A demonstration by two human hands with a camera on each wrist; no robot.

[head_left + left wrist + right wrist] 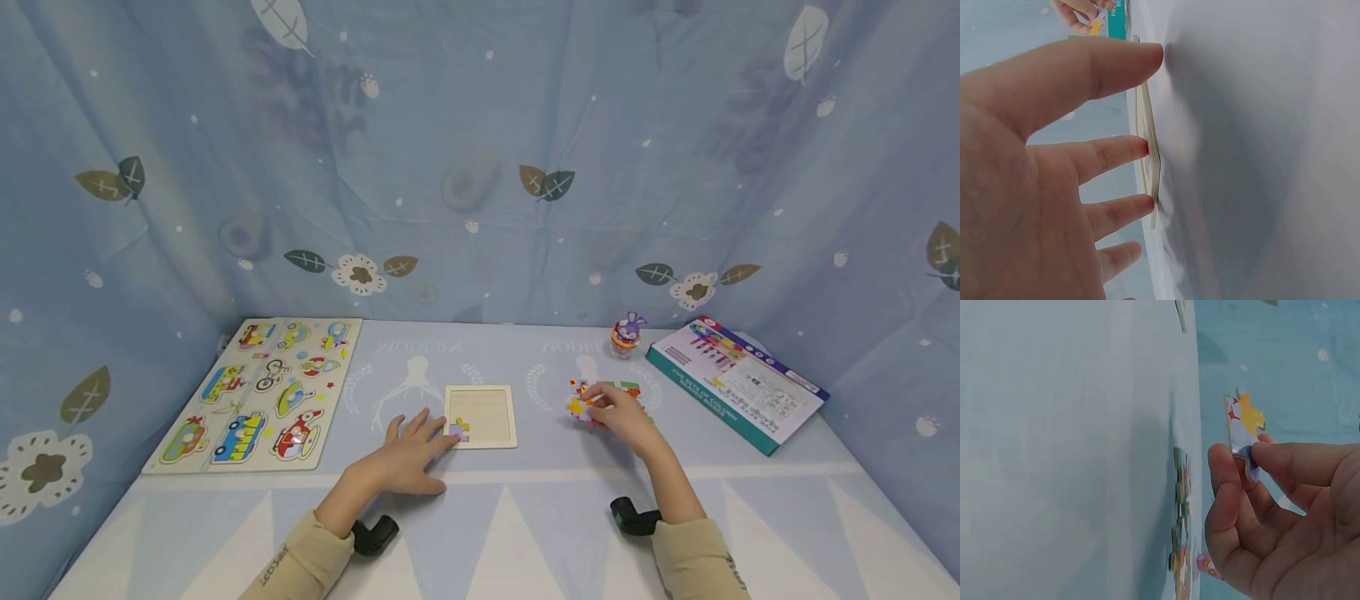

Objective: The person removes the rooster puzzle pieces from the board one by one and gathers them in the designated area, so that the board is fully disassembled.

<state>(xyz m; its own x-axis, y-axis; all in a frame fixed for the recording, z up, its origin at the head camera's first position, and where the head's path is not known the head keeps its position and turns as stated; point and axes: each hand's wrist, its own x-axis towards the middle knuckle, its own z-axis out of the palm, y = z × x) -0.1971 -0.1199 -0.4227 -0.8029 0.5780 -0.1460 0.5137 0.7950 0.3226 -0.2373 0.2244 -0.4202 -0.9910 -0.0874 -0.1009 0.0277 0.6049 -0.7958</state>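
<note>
My right hand pinches a jigsaw piece with yellow and pale purple printing between thumb and fingertips, raised above the table in the right wrist view. Under and behind that hand lie several colourful loose jigsaw pieces. A shallow square wooden puzzle tray sits left of them, with a purple and yellow piece in its near left corner. Spread out at the tray's left edge is my left hand, its index fingertip beside the corner piece and its thumb apart. It holds nothing.
A wooden board with vehicle pictures lies at the left. Toward the back right are a small purple-topped toy and a flat teal-edged box. A patterned curtain hangs behind the table.
</note>
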